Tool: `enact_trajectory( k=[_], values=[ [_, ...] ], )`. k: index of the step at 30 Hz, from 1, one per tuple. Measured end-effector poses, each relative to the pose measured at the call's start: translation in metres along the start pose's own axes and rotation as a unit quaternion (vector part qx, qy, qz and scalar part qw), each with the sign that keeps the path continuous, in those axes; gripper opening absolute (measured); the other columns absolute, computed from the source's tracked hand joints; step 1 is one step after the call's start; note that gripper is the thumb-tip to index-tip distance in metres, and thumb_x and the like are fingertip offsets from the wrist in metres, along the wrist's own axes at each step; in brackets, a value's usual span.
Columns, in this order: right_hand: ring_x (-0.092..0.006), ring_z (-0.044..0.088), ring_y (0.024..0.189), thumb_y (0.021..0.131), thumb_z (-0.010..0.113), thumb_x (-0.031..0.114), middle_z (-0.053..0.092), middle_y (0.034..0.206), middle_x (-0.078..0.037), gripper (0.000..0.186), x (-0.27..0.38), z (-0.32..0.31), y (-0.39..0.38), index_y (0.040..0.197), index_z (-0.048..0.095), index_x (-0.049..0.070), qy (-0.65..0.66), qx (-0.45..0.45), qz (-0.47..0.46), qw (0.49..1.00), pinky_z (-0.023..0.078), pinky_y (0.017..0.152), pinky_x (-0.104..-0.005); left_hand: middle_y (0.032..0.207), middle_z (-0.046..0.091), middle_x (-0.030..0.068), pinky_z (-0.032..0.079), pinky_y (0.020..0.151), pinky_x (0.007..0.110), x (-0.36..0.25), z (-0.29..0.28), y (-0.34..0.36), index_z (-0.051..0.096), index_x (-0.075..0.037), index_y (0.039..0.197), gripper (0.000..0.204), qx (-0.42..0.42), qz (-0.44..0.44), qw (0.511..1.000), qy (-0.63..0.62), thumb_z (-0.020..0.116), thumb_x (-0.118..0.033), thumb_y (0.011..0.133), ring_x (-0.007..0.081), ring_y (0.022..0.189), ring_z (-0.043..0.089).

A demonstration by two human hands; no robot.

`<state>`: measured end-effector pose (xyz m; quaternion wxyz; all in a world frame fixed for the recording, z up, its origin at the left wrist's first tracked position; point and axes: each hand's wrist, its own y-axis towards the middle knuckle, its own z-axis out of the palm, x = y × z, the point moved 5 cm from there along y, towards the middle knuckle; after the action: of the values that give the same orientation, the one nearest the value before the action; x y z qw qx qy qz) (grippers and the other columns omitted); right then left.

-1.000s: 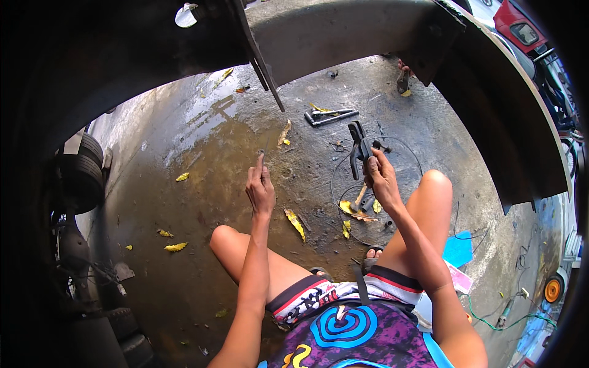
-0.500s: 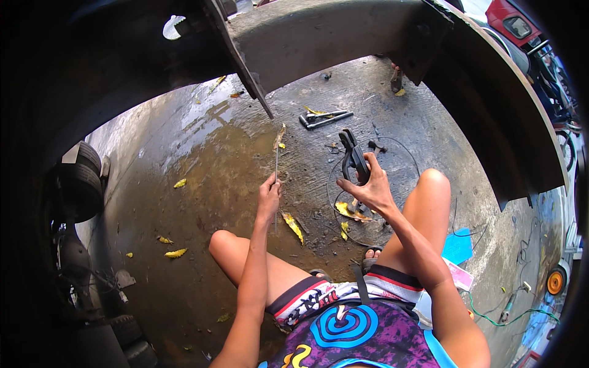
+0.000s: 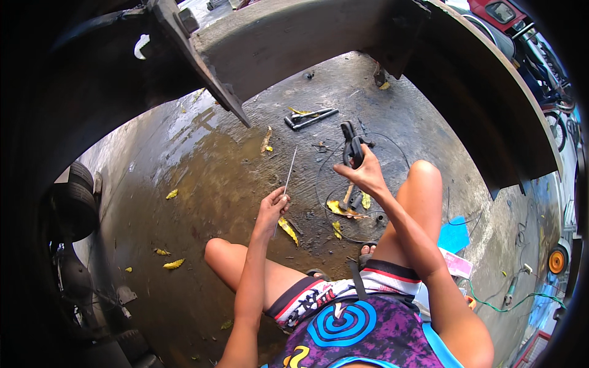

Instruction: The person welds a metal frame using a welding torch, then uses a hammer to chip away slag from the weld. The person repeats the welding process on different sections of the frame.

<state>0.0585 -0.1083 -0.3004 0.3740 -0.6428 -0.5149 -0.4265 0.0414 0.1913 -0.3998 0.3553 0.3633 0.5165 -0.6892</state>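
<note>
My left hand (image 3: pixel 271 207) is closed around a thin, straight metal rod (image 3: pixel 291 168), which points up and slightly right, away from me. Its lower end passes behind the hand. In my right hand (image 3: pixel 367 173) is a black clamp (image 3: pixel 351 146) with its jaws upward. The fingers wrap its lower part, which they partly hide, while the thumb sticks out to the left. The rod and the clamp are apart. Beneath the right hand, a dark metal tool with a brown handle (image 3: pixel 348 194) lies beside yellow leaves.
A heavy metal beam (image 3: pixel 307 55) arches overhead, with a hanging plate (image 3: pixel 205 70) at left. Metal bar tools (image 3: pixel 313 119) lie on the wet concrete. A thin cable (image 3: pixel 317 184) loops under my right hand. Tires (image 3: pixel 76 199) stand left; a green cord (image 3: pixel 497 308) runs at right.
The rod's upper end has tilted to the right, and my left hand sits slightly lower. The clamp has turned a little in my right hand. The whole view has shifted slightly.
</note>
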Motion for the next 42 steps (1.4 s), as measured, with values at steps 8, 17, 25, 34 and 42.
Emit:
enact_trajectory(
  k=[8,17,25,34,42],
  values=[
    [-0.0387,0.065,0.077,0.060,0.074,0.011,0.064,0.081,-0.017,0.048,0.000,0.012,-0.006,0.102,0.054,0.002,-0.213,0.039,-0.176,0.960,0.050,0.069,-0.0448,0.071,0.053,-0.0034,0.035,0.056,0.021,-0.028,0.009,0.000,0.069,0.002,0.097,0.031,-0.091,0.229,0.959,0.137,0.060,-0.028,0.101,0.0028,0.063,0.042],
    [-0.0381,0.065,0.071,0.056,0.072,0.009,0.063,0.071,-0.018,0.041,-0.002,0.019,-0.006,0.092,0.054,0.001,-0.213,0.146,-0.190,0.947,0.049,0.065,-0.0452,0.061,0.043,-0.0062,0.035,0.055,0.024,-0.038,0.005,0.002,0.068,0.004,0.080,0.045,-0.054,0.301,0.944,0.124,0.059,-0.034,0.102,0.0041,0.058,0.036],
    [-0.0282,0.057,0.056,0.054,0.073,0.012,0.060,0.063,-0.015,0.036,0.001,0.006,-0.002,0.080,0.053,-0.002,-0.124,0.204,-0.146,0.960,0.047,0.058,-0.0390,0.060,0.043,-0.0053,0.028,0.053,0.025,-0.042,-0.010,0.007,0.071,0.005,0.081,0.046,-0.050,0.318,0.935,0.148,0.058,-0.035,0.102,0.0046,0.057,0.036],
    [-0.0236,0.048,0.056,0.053,0.072,0.012,0.054,0.063,-0.011,0.035,-0.007,0.016,-0.006,0.080,0.053,-0.001,-0.128,0.276,-0.150,0.941,0.044,0.057,-0.0378,0.060,0.043,-0.0038,0.050,0.066,0.029,-0.043,0.000,0.006,0.068,0.006,0.080,0.045,-0.008,0.314,0.937,0.152,0.058,-0.031,0.102,0.0058,0.058,0.038],
    [-0.0219,0.050,0.056,0.052,0.072,0.014,0.054,0.062,-0.009,0.036,-0.010,0.021,-0.007,0.080,0.055,0.000,-0.125,0.294,-0.139,0.937,0.044,0.057,-0.0373,0.060,0.047,-0.0023,0.048,0.062,0.029,-0.044,0.006,0.003,0.068,0.006,0.081,0.046,0.005,0.308,0.934,0.180,0.057,-0.034,0.102,0.0067,0.058,0.041]
  ],
)
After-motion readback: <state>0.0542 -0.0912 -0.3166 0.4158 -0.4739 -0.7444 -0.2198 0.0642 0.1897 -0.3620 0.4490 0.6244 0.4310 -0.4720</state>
